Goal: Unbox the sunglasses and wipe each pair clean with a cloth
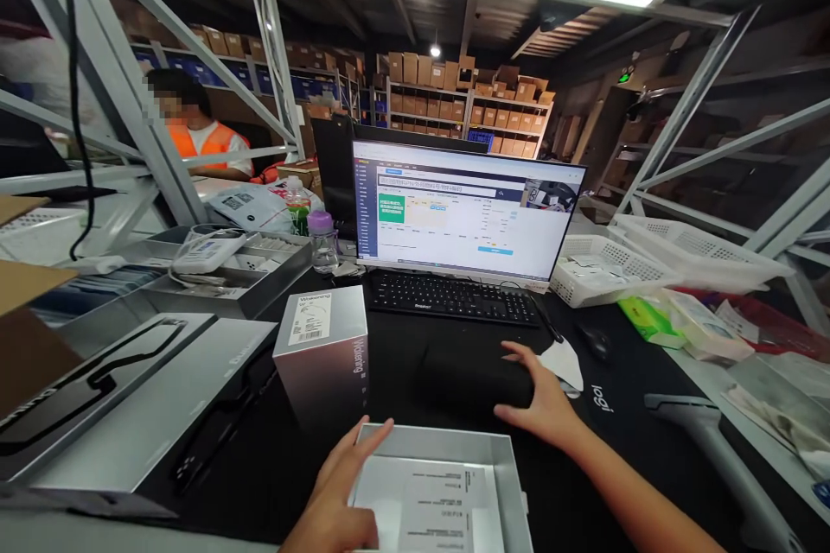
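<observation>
An open silver-grey box (454, 436) sits on the black desk mat in front of me, with a printed white sheet (441, 505) inside. My left hand (343, 497) grips its left wall, fingers over the rim. Beyond the box lies a dark, rounded black case (476, 376), hard to tell from the mat. My right hand (541, 397) is around the case's right end, thumb on the near side and fingers on the far side. A closed silver Wakening box (324, 354) stands upright left of the case.
A keyboard (454, 298) and lit monitor (460, 216) are ahead. At right are a mouse (595, 341), a handheld scanner (706, 441) and white baskets (603, 272). Larger printed boxes (156, 397) lie at left, near a purple-capped bottle (322, 242). A person in an orange vest (207, 143) sits beyond the frame.
</observation>
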The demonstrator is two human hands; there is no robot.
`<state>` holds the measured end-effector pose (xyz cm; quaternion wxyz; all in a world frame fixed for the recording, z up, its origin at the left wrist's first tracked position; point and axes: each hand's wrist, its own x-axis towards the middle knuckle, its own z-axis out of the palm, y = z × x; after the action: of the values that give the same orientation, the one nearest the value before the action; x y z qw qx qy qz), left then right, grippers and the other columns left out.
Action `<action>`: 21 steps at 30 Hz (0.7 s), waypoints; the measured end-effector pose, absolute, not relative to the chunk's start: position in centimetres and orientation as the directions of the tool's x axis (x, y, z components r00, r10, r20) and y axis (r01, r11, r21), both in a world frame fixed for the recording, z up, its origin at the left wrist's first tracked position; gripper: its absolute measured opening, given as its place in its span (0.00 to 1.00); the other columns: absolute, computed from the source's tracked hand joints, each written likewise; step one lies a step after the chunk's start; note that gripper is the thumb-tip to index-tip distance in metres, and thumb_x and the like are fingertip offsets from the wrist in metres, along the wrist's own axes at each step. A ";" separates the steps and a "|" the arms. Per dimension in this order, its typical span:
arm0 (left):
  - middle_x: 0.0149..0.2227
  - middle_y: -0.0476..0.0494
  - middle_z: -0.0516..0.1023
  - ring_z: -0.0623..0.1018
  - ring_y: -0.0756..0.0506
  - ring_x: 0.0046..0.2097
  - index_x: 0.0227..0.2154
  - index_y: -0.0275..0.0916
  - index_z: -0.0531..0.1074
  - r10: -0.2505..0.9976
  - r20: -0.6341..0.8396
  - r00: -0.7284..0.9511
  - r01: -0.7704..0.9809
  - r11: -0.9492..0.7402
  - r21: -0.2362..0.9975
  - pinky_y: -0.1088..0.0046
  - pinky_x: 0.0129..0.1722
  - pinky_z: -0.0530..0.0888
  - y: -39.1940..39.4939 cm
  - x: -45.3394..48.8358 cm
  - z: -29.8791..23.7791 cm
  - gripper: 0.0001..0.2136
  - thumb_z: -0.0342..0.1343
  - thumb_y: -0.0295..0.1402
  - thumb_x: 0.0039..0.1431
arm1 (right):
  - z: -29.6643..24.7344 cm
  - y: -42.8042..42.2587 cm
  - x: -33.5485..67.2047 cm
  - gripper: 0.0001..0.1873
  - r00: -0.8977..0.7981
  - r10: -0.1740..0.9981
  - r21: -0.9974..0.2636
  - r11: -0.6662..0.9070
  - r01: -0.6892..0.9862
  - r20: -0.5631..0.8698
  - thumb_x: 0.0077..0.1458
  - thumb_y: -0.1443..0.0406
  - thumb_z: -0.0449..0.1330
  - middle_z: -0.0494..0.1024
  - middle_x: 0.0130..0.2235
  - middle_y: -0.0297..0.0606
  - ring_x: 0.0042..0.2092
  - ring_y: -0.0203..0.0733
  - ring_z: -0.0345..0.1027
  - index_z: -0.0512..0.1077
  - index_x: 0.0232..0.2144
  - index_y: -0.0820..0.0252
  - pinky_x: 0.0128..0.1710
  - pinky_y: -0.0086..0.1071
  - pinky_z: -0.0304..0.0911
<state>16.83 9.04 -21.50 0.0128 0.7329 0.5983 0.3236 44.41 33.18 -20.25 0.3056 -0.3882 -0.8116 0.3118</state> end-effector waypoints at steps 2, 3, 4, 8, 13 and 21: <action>0.69 0.42 0.59 0.58 0.30 0.70 0.17 0.40 0.71 0.860 0.497 0.114 0.880 -0.320 0.352 0.48 0.56 0.74 10.3 17.8 -20.7 0.14 0.61 0.33 0.57 | -19.6 33.8 45.3 0.43 -0.331 0.899 -0.860 0.392 0.326 0.285 0.38 0.58 0.73 0.75 0.49 0.42 0.52 0.56 0.71 0.65 0.57 0.54 0.56 0.53 0.62; 0.69 0.40 0.60 0.59 0.31 0.69 0.17 0.40 0.70 0.847 0.521 0.110 0.887 -0.320 0.333 0.48 0.55 0.75 11.3 18.5 -20.3 0.14 0.60 0.32 0.58 | -19.1 34.2 45.9 0.41 -0.231 0.933 -0.922 0.326 0.211 0.277 0.38 0.57 0.73 0.76 0.48 0.41 0.51 0.55 0.71 0.67 0.55 0.54 0.54 0.51 0.64; 0.68 0.39 0.62 0.59 0.30 0.69 0.17 0.40 0.70 0.831 0.549 0.086 0.894 -0.307 0.326 0.47 0.54 0.75 12.5 19.1 -19.9 0.14 0.59 0.31 0.58 | -18.7 34.7 46.5 0.38 -0.137 0.961 -0.966 0.252 0.060 0.242 0.39 0.56 0.73 0.77 0.47 0.39 0.49 0.53 0.72 0.68 0.53 0.54 0.52 0.49 0.66; 0.67 0.39 0.64 0.55 0.29 0.70 0.17 0.39 0.72 0.787 0.616 -0.023 0.898 -0.255 0.360 0.43 0.58 0.72 18.8 20.6 -19.2 0.13 0.61 0.28 0.57 | -17.2 36.6 48.9 0.23 0.037 0.997 -0.852 -0.044 -0.522 -0.073 0.42 0.55 0.72 0.80 0.41 0.32 0.42 0.48 0.74 0.72 0.42 0.52 0.42 0.45 0.74; 0.64 0.32 0.68 0.64 0.27 0.67 0.15 0.38 0.71 0.756 0.653 -0.054 0.923 -0.212 0.321 0.47 0.55 0.76 26.7 20.1 -19.5 0.15 0.66 0.32 0.54 | -16.0 37.8 50.5 0.13 0.045 0.960 -0.717 -0.176 -0.675 -0.277 0.51 0.51 0.66 0.80 0.31 0.29 0.36 0.44 0.76 0.72 0.33 0.51 0.35 0.40 0.75; 0.64 0.29 0.66 0.68 0.32 0.65 0.46 0.39 0.74 0.567 0.823 0.040 0.990 -0.135 0.045 0.48 0.59 0.72 27.2 21.6 -19.0 0.11 0.59 0.28 0.59 | -17.7 36.6 49.8 0.15 -0.192 0.950 -0.761 -0.311 -0.570 -0.245 0.48 0.52 0.68 0.83 0.34 0.36 0.37 0.51 0.77 0.75 0.35 0.53 0.32 0.44 0.74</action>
<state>21.64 27.17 -18.97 -0.2909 0.6599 0.5896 0.3636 49.77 36.59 -17.70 0.5240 -0.3600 -0.2645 0.7252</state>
